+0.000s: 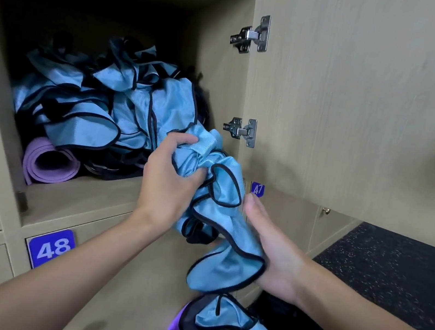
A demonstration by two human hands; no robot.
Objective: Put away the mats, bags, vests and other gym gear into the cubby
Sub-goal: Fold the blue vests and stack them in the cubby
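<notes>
The sky-blue, black-trimmed cloth vests [99, 104] were satin-glossy; the rolled purple foam mat [48, 162] matt; the beige wood-grain cubby [83, 200] smooth; the steel hinges [250, 36] polished.

Two number plates can be read from here. A blue square plate with rounded corners [50, 247] bears "48" in pale digits. It sits at the upper left corner of the beige wood-grain locker door [133, 280], directly below the open cubby [83, 200]. A second blue plate [257, 189] reads "47" in the same pale digits. It stands on the beige door front [285, 216] further right, just beside the bunched light-blue vest with black trim [223, 189] and just above the thumb tip of the right hand [278, 261].
</notes>
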